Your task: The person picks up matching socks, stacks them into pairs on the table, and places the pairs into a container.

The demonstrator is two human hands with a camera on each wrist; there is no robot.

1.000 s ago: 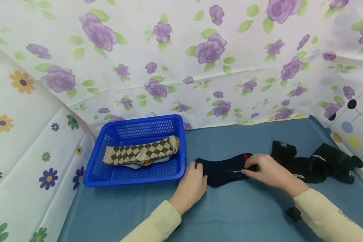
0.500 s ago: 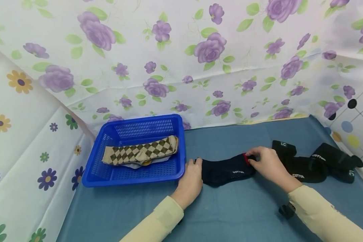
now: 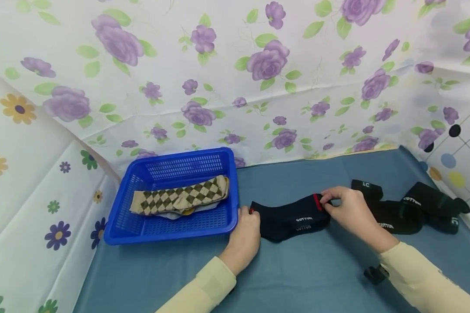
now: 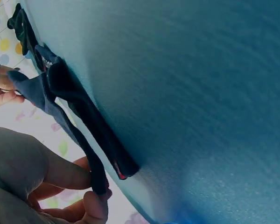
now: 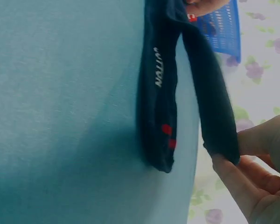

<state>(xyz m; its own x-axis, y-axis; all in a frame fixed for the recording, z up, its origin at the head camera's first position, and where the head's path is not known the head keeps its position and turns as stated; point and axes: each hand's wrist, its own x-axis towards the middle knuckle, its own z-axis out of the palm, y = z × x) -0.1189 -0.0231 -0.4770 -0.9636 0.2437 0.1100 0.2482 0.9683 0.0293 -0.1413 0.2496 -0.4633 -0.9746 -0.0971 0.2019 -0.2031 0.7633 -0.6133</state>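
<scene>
Two navy socks lie nearly one over the other beside the basket, both marked COTTON. The upper sock [image 3: 283, 215] is raised off the lower sock [image 5: 158, 105], and a gap between them shows in both wrist views. My left hand [image 3: 244, 234] pinches one end of the upper sock, thumb against fingers in the left wrist view. At the opposite end, near a red stripe, my right hand [image 3: 348, 213] pinches the same sock between thumb and fingertips. The lower sock rests on the blue-covered table [image 3: 297, 278], untouched as far as the wrist views show.
A blue plastic basket [image 3: 168, 237] stands just left of my left hand, with argyle socks [image 3: 184, 195] and other light socks inside. Several black socks [image 3: 399, 215] lie in a loose pile at the right. Flowered sheets [image 3: 203, 78] rise behind the table and at the left.
My right hand has moved from over the printed word to the sock's right end. The second COTTON print now shows below the first. My left hand has stayed at the left end.
</scene>
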